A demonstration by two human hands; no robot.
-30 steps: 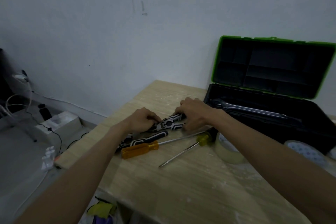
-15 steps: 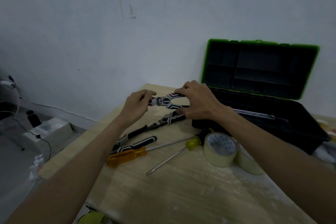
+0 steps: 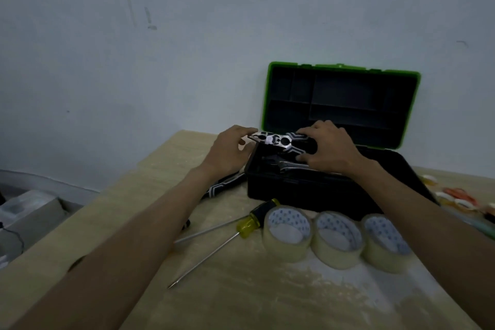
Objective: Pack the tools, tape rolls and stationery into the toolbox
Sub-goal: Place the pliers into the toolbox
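An open black toolbox (image 3: 294, 187) with a green-rimmed lid (image 3: 342, 104) stands at the back of the table. Both hands hold black-and-white pliers (image 3: 278, 140) just over its left end: my left hand (image 3: 227, 153) pinches the jaw tip, my right hand (image 3: 329, 150) grips the handles. A metal wrench (image 3: 292, 166) lies inside the box. A second patterned tool (image 3: 222, 185) lies left of the box, partly under my left arm. A yellow-and-black screwdriver (image 3: 230, 238) and three clear tape rolls (image 3: 334, 238) lie in front of the box.
The table (image 3: 241, 289) is pale wood with white dust; its left edge drops to a floor with boxes and cables (image 3: 24, 217). Small orange and white stationery items (image 3: 455, 198) lie right of the toolbox. A blue-grey wall stands behind.
Both hands have carried the pliers up off the table and to the right, from beside the screwdrivers to over the toolbox's left end. The camera has turned right, showing three tape rolls.
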